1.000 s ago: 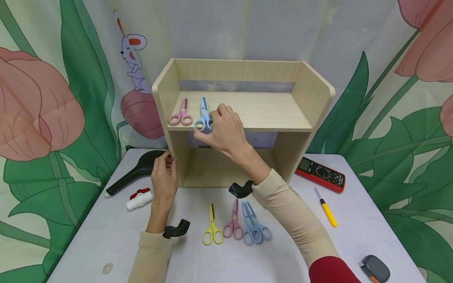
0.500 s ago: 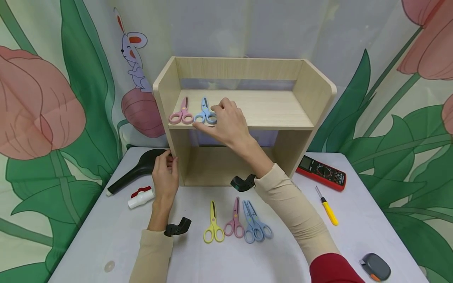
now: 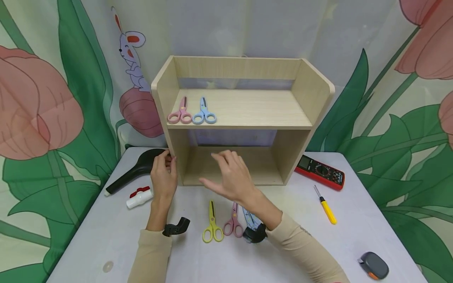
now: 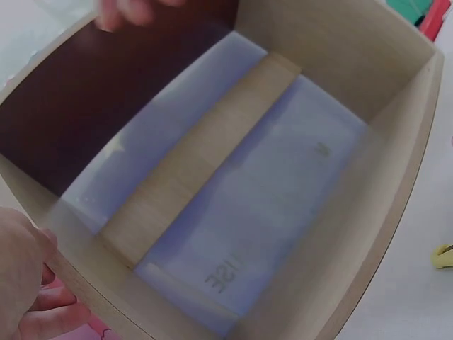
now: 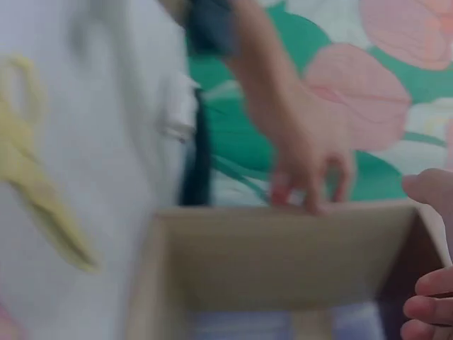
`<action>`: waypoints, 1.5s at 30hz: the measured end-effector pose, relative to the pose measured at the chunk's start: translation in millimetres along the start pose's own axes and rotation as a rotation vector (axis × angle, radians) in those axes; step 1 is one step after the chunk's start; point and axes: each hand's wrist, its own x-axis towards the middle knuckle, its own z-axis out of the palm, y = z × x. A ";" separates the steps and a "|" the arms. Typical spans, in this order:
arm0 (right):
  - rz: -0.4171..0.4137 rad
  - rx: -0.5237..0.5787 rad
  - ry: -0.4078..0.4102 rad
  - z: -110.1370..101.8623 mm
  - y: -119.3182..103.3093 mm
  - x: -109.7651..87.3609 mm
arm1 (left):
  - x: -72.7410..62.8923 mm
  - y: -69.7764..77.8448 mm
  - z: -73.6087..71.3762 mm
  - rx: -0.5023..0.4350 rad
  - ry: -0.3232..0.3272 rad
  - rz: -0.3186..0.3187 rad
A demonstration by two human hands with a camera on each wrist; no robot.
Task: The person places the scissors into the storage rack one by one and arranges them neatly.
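A two-tier wooden shelf (image 3: 226, 127) stands at the back of the table. On its upper board, toward the left, lie pink scissors (image 3: 180, 113) and light blue scissors (image 3: 203, 113), points facing back. My left hand (image 3: 164, 173) holds the front edge of the shelf's left side panel, thumb at the edge and fingers outside. My right hand (image 3: 235, 177) holds nothing; its thumb and fingers are spread in front of the lower compartment. On the table below lie yellow scissors (image 3: 212, 226), pink scissors (image 3: 233, 224) and blue scissors (image 3: 250, 220), the blue partly hidden by my right wrist's camera.
Left of the shelf lie a black long-handled object (image 3: 138, 171) and a white valve with a red handle (image 3: 139, 198). To the right are a red multimeter (image 3: 321, 172), a yellow-handled screwdriver (image 3: 328, 210) and a grey tape measure (image 3: 374, 265). A printed curtain hangs behind.
My right hand has let go of the light blue scissors on the upper board and moved down and toward me. My left hand stays at the side panel.
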 end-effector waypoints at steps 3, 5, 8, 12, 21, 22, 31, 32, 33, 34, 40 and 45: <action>0.035 -0.001 -0.088 13.8 -5.4 -32.6 | -0.3 0.0 -0.3 -0.001 -0.004 -0.002; 0.067 -0.009 -0.155 22.2 -8.9 -52.6 | -0.5 0.3 -0.5 0.000 -0.002 0.003; 0.106 -0.030 -0.255 32.0 -15.2 -78.8 | -0.4 0.4 -0.8 -0.001 0.008 0.009; 0.124 -0.081 -0.371 42.9 -25.0 -105.4 | -0.2 -0.7 -1.5 0.005 0.012 0.009; 0.086 -0.221 -0.494 60.7 -42.7 -132.4 | -1.1 0.1 -3.2 0.000 -0.010 -0.004; 0.095 -0.231 -0.496 60.8 -43.9 -132.6 | -1.3 0.1 -3.1 -0.006 -0.008 -0.003; 0.135 -0.246 -0.450 61.3 -45.8 -131.0 | -2.5 -0.8 -1.7 -0.002 -0.017 -0.001; 0.136 -0.238 -0.444 61.8 -44.9 -130.7 | -2.3 -0.9 -1.6 0.001 -0.015 0.000; 0.138 -0.229 -0.437 62.4 -44.1 -130.3 | -2.2 -1.0 -1.6 0.003 -0.015 -0.001; 0.141 -0.221 -0.432 62.7 -43.3 -129.9 | -2.1 -1.1 -1.5 0.004 -0.014 0.000; 0.183 -0.123 -0.442 63.8 -37.9 -126.0 | -2.3 -0.7 -0.7 -0.001 -0.009 -0.002; 0.260 0.030 -0.442 55.7 -32.7 -117.5 | -1.6 -0.9 -0.2 -0.009 -0.002 0.001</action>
